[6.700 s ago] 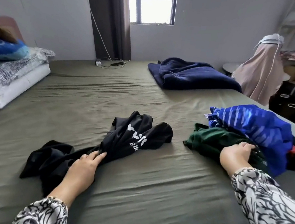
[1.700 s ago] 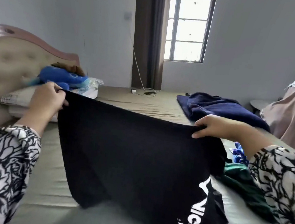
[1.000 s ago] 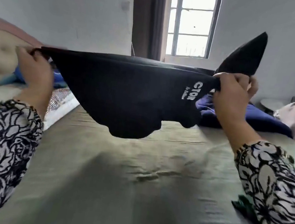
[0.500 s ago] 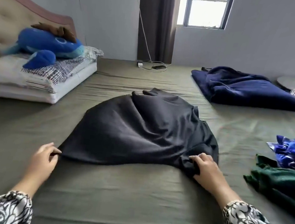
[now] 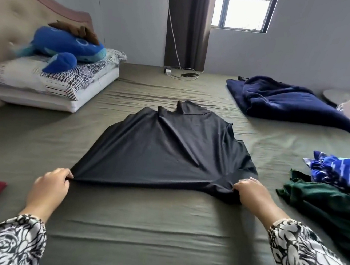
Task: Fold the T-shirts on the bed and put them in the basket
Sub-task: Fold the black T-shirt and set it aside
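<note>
Early stage: left hand [image 5: 49, 185] and right hand [image 5: 250, 192] pinch the black T-shirt's [image 5: 167, 151] near corners, spread unfolded on the bed [image 5: 157, 229]; right of it, green T-shirt [image 5: 326, 203] and blue T-shirt [image 5: 345, 173] wait; no basket visible.

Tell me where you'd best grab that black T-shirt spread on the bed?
By the two near hem corners of the black T-shirt, from the near side: it fans out there, where the left hand and right hand pinch it.
</note>
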